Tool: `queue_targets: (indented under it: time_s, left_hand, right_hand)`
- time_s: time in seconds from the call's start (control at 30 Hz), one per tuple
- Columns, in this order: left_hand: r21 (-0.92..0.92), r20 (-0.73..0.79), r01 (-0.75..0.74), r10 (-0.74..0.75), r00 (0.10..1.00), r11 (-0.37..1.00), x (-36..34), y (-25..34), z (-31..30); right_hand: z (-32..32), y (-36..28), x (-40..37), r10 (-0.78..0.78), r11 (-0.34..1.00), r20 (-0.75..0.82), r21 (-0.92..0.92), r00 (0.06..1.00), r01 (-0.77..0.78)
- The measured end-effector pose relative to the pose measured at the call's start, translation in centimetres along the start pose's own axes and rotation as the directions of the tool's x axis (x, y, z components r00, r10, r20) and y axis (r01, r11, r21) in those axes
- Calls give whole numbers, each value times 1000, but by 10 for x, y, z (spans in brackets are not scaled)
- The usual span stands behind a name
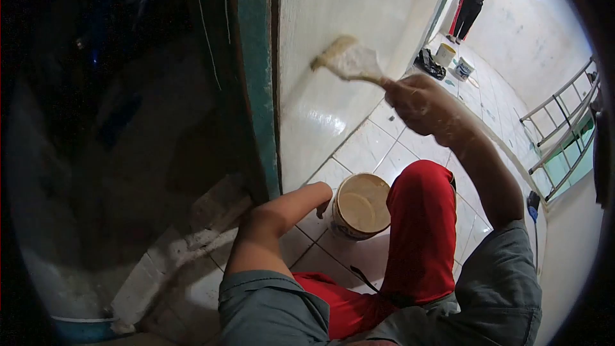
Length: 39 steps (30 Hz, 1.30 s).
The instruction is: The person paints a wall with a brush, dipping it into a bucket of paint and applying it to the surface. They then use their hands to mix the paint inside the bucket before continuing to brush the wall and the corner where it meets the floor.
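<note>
My right hand is closed around the handle of a wide paintbrush, raised in front of the pale wall. The brush's bristle end overlaps the wall in this view, and its bristles look coated with pale paint. A wet sheen shows on the wall lower down. My left hand hangs bent at the wrist just left of a paint bucket, close to its rim; most of its fingers are hidden. Cream-coloured liquid lies inside the bucket, which stands on the tiled floor beside my red-clad knee.
A green door frame borders the wall, with a dark opening on its left. White blocks lie at lower left by a blue basin. Farther back are two buckets, a black bag, a standing person and a metal ladder.
</note>
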State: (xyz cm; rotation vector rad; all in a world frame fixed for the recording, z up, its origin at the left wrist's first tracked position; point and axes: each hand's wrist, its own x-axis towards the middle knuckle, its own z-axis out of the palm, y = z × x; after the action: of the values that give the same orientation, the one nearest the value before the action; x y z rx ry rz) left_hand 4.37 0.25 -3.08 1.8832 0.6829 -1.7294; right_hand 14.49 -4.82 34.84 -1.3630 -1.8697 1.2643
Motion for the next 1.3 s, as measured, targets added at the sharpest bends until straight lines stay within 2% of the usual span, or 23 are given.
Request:
queue_targets:
  time_s: [0.07, 0.1, 0.13, 0.17, 0.23, 0.3, 0.33, 0.4, 0.47, 0.5, 0.57, 0.63, 0.67, 0.7, 0.77, 0.87, 0.9, 0.97, 1.03, 1.13, 1.17, 1.23, 1.3]
  left_hand:
    - [-18, -35, 50, -51, 998, 999, 13, -9, -1]
    - [-102, -81, 135, -143, 986, 986, 28, -15, -3]
    - [-34, 58, 94, -92, 994, 995, -12, -10, 0]
    - [-37, 59, 103, -101, 993, 994, -10, -14, 0]
    - [-168, 111, 144, -126, 986, 975, 2, -20, 0]
    - [-193, 110, 184, -165, 980, 964, 18, -27, -1]
    - [-187, 84, 234, -222, 971, 954, 59, -38, -6]
    - [-181, 65, 289, -282, 957, 940, 70, -44, -3]
    - [-290, 60, 269, -263, 963, 919, 71, -47, 2]
    - [-281, 38, 223, -222, 974, 934, 55, -41, -1]
    - [-174, -7, 119, -122, 993, 978, 12, -25, -10]
    - [-125, -32, 70, -75, 997, 990, -5, -14, -16]
    - [-122, -35, 60, -65, 997, 991, -7, -13, -16]
    - [-113, -40, 51, -56, 998, 992, -5, -12, -15]
    - [-111, -43, 44, -49, 998, 993, 0, -17, -7]
    - [-111, -22, 41, -44, 999, 993, 17, -20, 3]
    - [-115, -22, 38, -40, 999, 993, 20, -22, 5]
    - [-119, -27, 39, -42, 999, 992, 26, -25, 9]
    - [-118, -22, 41, -44, 999, 992, 31, -29, 10]
    - [-113, -28, 43, -46, 999, 993, 37, -33, 14]
    - [-115, -33, 47, -52, 998, 992, 38, -34, 14]
    - [-114, -39, 52, -57, 998, 992, 36, -33, 17]
    - [-110, -31, 66, -70, 997, 992, 44, -36, 17]
  right_hand:
    - [-5, -16, -6, -82, 995, -1, 58, 997, 81]
    - [-3, -16, -6, -90, 994, -3, 67, 996, 90]
    - [-2, -16, -6, -124, 990, -29, 64, 992, 125]
    - [-1, -17, -6, -158, 985, -55, 57, 986, 162]
    - [-2, 10, 13, -203, 978, 37, 68, 979, 200]
    - [11, 27, 18, 1, 989, 133, 144, 991, -20]
    - [16, 41, 24, 26, 984, 190, 169, 982, -58]
    - [24, 55, 26, 75, 975, 261, 182, 962, -125]
    - [28, 74, 29, 99, 977, 312, 151, 945, -153]
    - [31, 82, 28, 126, 978, 331, 115, 935, -172]
    - [40, 87, 20, 300, 949, 339, -11, 892, -315]
    - [42, 95, 16, 284, 959, 415, -140, 864, -248]
    - [44, 93, 15, 201, 971, 418, -208, 886, -122]
    - [43, 81, 10, 170, 976, 432, -196, 886, -92]
    - [38, 54, 5, 124, 990, 373, -105, 920, -91]
    - [20, 29, 2, 0, 1000, 272, 17, 962, -4]
    - [15, 29, 4, -17, 1000, 273, 18, 962, 12]
    - [3, 31, 7, -77, 979, 134, 199, 988, 49]
    - [-7, 48, 26, -69, 973, 90, 227, 994, 47]
    - [-17, 86, 58, 88, 985, 243, 124, 966, -121]
    - [-15, 97, 63, 145, 987, 201, 40, 969, -156]
    - [-17, 121, 71, 230, 971, 299, -2, 926, -240]
    - [-15, 134, 76, 287, 957, 299, -128, 910, -259]
